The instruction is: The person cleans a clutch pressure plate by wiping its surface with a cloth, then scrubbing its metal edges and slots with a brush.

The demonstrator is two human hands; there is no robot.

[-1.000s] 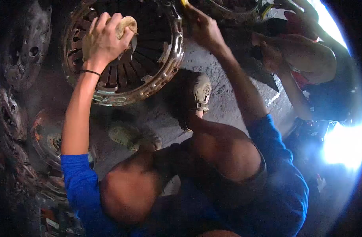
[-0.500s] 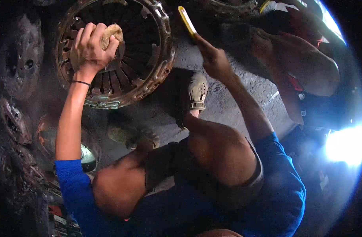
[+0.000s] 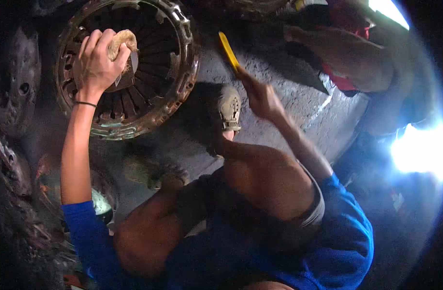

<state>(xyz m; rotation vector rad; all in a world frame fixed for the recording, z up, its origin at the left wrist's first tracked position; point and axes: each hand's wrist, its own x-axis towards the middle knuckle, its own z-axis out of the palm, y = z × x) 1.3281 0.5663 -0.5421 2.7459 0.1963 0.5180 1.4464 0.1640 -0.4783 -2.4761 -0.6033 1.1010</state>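
My left hand (image 3: pixel 98 63) is closed round a tan, cloth-like wad (image 3: pixel 122 43), over the middle of a large round metal part (image 3: pixel 185 77). That part has a worn, shiny rim and thin dark fingers running in toward its centre. Out to the right of the rim, my right hand (image 3: pixel 264 99) grips a thin yellow tool (image 3: pixel 227 48), raised off the floor with its tip pointing up and left. What the tool's hidden end looks like cannot be seen.
Another person (image 3: pixel 352 58) crouches at the upper right. Worn metal parts (image 3: pixel 18 82) line the left side, and a round part (image 3: pixel 103 203) sits by my left forearm. My shoe (image 3: pixel 229 108) rests on the grey floor (image 3: pixel 299 96). Another ring (image 3: pixel 250 8) is at the top.
The yellow tool has swung away from the top edge, down toward me, with my right hand. My left hand stays at the round part with the wad. The view has shifted slightly.
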